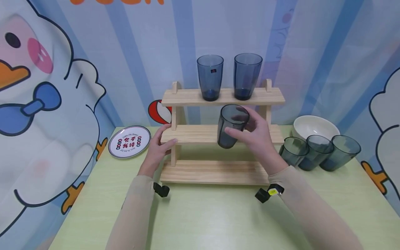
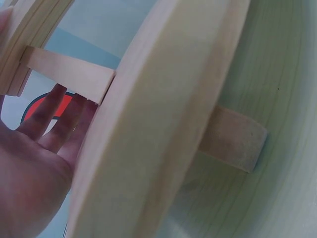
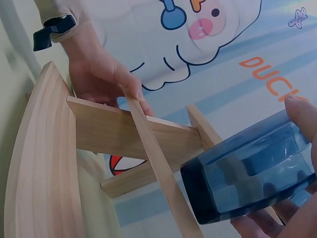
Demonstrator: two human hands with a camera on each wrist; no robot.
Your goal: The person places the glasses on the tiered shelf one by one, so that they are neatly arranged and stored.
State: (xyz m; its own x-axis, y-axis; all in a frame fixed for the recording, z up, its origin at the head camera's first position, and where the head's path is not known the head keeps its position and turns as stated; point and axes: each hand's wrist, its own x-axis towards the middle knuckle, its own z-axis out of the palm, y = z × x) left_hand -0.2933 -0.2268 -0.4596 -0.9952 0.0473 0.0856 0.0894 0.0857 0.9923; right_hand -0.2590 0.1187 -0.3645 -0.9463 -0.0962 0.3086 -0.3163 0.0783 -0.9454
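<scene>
A three-tier wooden shelf rack [image 1: 215, 172] stands on the table. My left hand [image 1: 157, 148] grips the left end of its middle tier, thumb over the front and fingers around the side; the left wrist view shows these fingers [image 2: 59, 116] beside an upright. In my right hand [image 1: 257, 133] is a smoky blue glass tumbler [image 1: 227, 130], held between thumb and fingers, slightly tilted. It overlaps the middle tier's front edge in the head view, and its thick base [image 3: 198, 193] points at the rack in the right wrist view. Two similar tumblers [image 1: 210, 78] stand upright on the top tier.
Right of the rack, three more tumblers [image 1: 318, 152] stand in a row before a white bowl [image 1: 315, 126]. A round plate [image 1: 128, 141] with printed characters lies at the left. A striped cartoon-duck curtain [image 1: 150, 52] hangs close behind the rack.
</scene>
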